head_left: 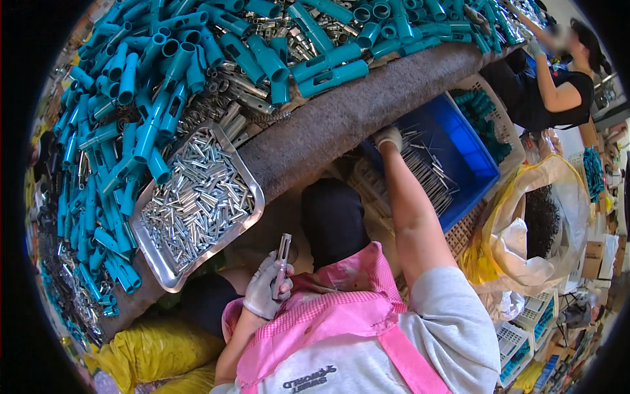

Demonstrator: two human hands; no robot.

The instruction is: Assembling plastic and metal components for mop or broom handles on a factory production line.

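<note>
Fingers (pixel 287 287) of the left hand (pixel 264 292), in a pale glove, wrap around a slotted metal tube (pixel 283 259) beside the pink apron (pixel 321 315), its slotted end toward the workbench (pixel 308 141). The right hand (pixel 388 137), also gloved, is at the blue bin (pixel 482 172) near thin metal rods (pixel 423 176); whether its half-hidden fingers grip any, I cannot tell. On the bench, a steel tray (pixel 260 197) of small metal pins (pixel 197 197) lies beside heaped teal tubes (pixel 146 141).
</note>
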